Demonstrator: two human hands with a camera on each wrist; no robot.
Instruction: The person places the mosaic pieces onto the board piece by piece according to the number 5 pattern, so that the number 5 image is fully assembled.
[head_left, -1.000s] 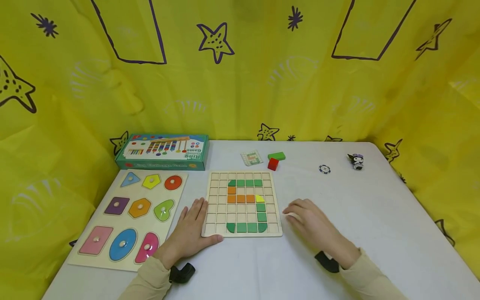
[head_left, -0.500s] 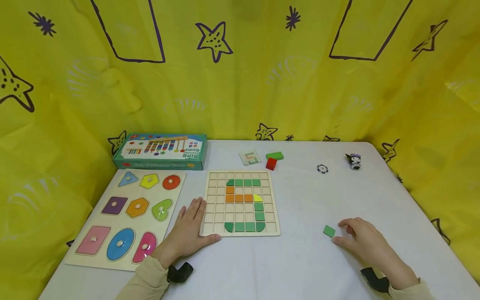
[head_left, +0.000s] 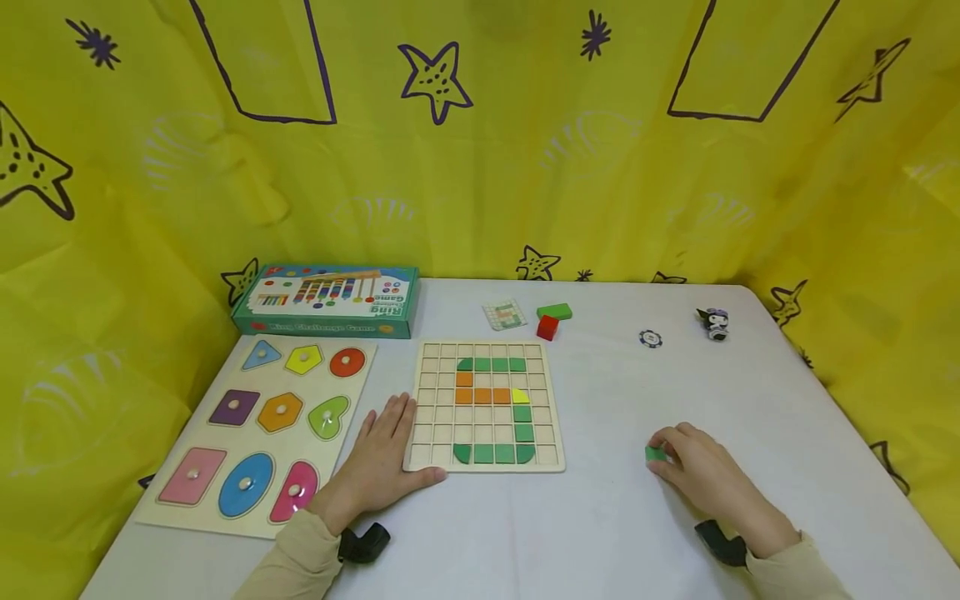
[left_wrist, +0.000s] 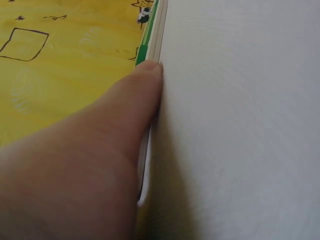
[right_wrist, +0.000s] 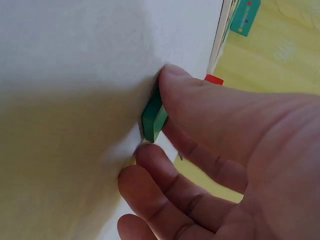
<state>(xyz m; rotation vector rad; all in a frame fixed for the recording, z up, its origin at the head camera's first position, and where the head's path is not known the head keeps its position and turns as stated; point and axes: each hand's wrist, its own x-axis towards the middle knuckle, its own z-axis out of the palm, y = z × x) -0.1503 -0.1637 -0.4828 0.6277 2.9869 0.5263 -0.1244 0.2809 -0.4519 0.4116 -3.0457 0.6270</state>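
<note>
In the head view, a square wooden grid board [head_left: 442, 433] lies flat, with green, orange and yellow tiles set in some cells as a figure like a 5. My left hand [head_left: 382, 462] rests along its left edge with straight fingers; the thumb lies at the front edge. In the left wrist view this thumb [left_wrist: 135, 95] presses against the board's side [left_wrist: 159, 35]. To the right of the board, my right hand [head_left: 701, 471] pinches a small green tile [head_left: 655, 453] at the tabletop. The right wrist view shows that tile [right_wrist: 154, 117] by the thumb, partly covered.
A shape puzzle board [head_left: 247, 446] lies left of my left hand. Behind it is a boxed ring game [head_left: 322, 304]. Toward the back are a pattern card [head_left: 504, 315], a green block [head_left: 555, 311], a red block [head_left: 547, 327], a round chip [head_left: 650, 338] and a small figurine [head_left: 716, 324].
My right hand has moved from beside the board to the right, where the green tile came into view, and now has its fingers on that tile. The left hand stays put.
</note>
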